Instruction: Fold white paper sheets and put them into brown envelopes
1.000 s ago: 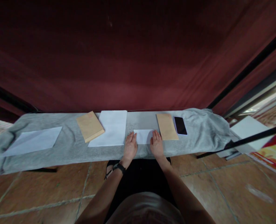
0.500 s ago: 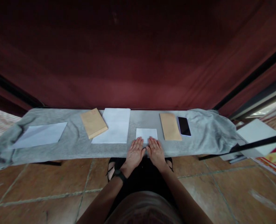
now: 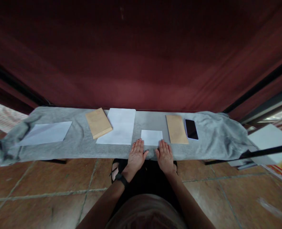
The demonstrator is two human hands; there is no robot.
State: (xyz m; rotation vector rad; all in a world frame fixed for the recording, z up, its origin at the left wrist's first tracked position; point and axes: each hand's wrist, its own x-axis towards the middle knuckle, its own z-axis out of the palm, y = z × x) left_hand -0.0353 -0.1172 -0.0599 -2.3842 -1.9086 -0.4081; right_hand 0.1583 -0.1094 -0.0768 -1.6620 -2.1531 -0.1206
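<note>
A small white rectangle of paper (image 3: pixel 151 136), which looks folded, lies flat on the grey cloth (image 3: pixel 83 152) in front of me. My left hand (image 3: pixel 136 156) rests palm down at its lower left corner, fingers stretched out and pointing away from me. At the lower right corner my right hand (image 3: pixel 165 156) lies flat too, thumb apart from the fingers. Neither hand holds anything; the fingertips are at or just over the paper's edges. To the right of the paper lies a brown envelope (image 3: pixel 177 129).
Left of my hands, a stack of brown envelopes (image 3: pixel 98 122) overlaps large white sheets (image 3: pixel 120 127). Another white sheet (image 3: pixel 47 133) lies farther left. A phone (image 3: pixel 191 129) lies right of the single envelope. A dark red panel (image 3: pixel 141 79) rises behind the table.
My hands have moved apart, from the paper's lower middle out to its two lower corners, so more of the paper shows. The whole view has shifted slightly.
</note>
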